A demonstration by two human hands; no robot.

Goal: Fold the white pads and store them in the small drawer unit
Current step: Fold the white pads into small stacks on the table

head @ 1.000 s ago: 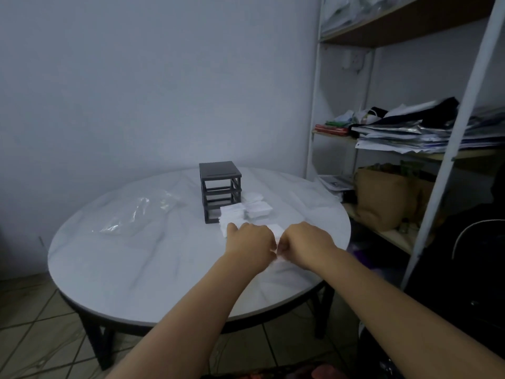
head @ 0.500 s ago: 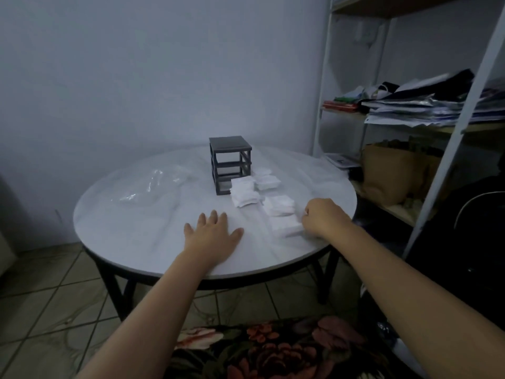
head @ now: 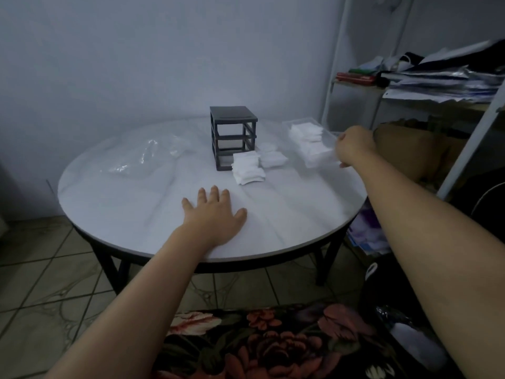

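Note:
The small dark drawer unit (head: 232,135) stands at the middle of the round white table (head: 131,203), and its frame looks empty. Two piles of folded white pads (head: 247,171) lie just in front of it and to its right. My right hand (head: 354,146) grips the near end of a clear plastic drawer (head: 326,138) over the table's right side. White pads (head: 306,132) lie inside this drawer. My left hand (head: 214,214) rests flat on the table near the front edge, fingers spread, holding nothing.
A crumpled clear plastic bag (head: 142,157) lies on the table's left half. A white metal shelf rack (head: 461,149) with stacked papers (head: 442,80) and a brown bag (head: 415,149) stands close on the right. Floral cloth (head: 273,343) covers my lap.
My right hand moved from the pads near the table's front edge up and to the right, and now holds the clear drawer with pads. The left hand stays flat on the table.

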